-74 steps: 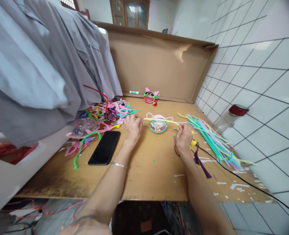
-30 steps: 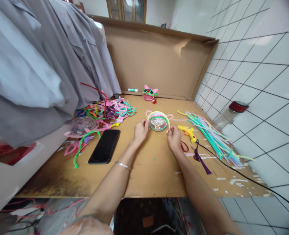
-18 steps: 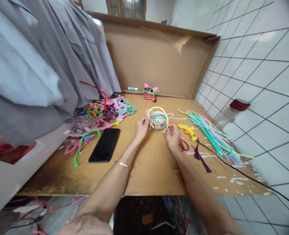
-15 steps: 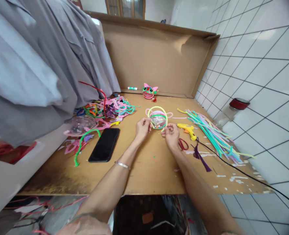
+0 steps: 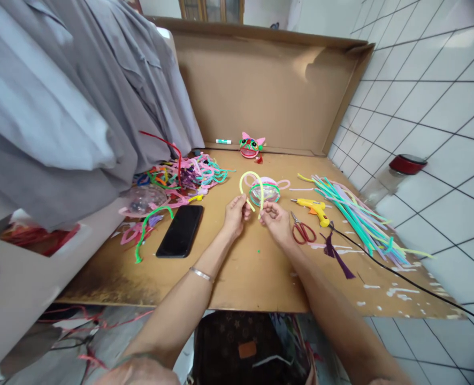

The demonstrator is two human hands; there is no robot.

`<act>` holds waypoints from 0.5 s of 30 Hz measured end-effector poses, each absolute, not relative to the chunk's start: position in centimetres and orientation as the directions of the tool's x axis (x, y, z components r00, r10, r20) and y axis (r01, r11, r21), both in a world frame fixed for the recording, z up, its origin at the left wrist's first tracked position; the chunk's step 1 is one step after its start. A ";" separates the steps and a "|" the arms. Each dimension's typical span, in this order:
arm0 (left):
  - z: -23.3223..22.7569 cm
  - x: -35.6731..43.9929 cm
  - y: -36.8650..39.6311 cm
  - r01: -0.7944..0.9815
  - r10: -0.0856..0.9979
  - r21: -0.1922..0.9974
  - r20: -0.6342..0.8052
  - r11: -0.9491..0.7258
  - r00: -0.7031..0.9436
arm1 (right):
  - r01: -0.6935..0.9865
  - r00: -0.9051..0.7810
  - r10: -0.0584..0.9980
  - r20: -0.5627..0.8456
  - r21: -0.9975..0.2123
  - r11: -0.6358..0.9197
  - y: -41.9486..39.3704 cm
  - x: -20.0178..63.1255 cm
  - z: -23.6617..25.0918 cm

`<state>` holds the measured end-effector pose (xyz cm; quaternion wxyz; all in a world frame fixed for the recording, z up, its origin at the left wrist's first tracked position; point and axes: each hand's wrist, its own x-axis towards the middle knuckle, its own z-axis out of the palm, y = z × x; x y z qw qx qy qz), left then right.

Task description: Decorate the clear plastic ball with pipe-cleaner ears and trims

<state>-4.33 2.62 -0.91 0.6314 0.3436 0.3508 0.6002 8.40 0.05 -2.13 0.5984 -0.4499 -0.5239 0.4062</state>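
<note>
A yellow pipe cleaner point(image 5: 251, 174), bent into a loop, stands up between my two hands. My left hand point(image 5: 236, 215) pinches it near one end; my right hand point(image 5: 276, 220) pinches the other end, fingers closed. Just behind the loop lies a clear round piece point(image 5: 266, 195) edged with green pipe cleaner, with pink loops at its sides. Red-handled scissors point(image 5: 303, 232) rest to the right of my right hand. Beyond them is a yellow glue gun point(image 5: 314, 209) with a black cord.
A black phone point(image 5: 180, 231) lies left, near a tangle of coloured pipe cleaners point(image 5: 192, 174). Straight pipe cleaners point(image 5: 353, 219) and a purple tassel point(image 5: 336, 254) are on the right. At the back stand a decorated animal head point(image 5: 251, 146) and cardboard point(image 5: 269, 91). A lidded jar point(image 5: 393, 179) stands right.
My hands have come closer together, and the yellow loop has narrowed and shifted left of the clear round piece. The scissors now show fully. The whole view has shifted slightly.
</note>
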 end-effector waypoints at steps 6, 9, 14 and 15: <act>-0.2 -5.0 2.1 -0.574 0.951 0.806 0.044 0.149 0.307 | 0.067 0.114 0.956 0.269 -0.962 0.263 -0.2 8.4 -2.0; 0.0 -5.1 1.7 -0.541 0.913 0.824 0.075 0.169 0.400 | 0.124 0.070 0.943 0.325 -0.941 0.315 -0.5 8.4 -1.7; 0.7 -5.4 1.6 -0.605 0.921 0.782 0.114 0.148 0.372 | 0.216 0.061 0.908 0.415 -0.894 0.394 -1.3 8.3 -1.3; 0.9 -5.6 1.6 -0.629 0.932 0.765 0.116 0.137 0.344 | 0.252 0.062 0.897 0.438 -0.876 0.411 -1.4 8.3 -1.2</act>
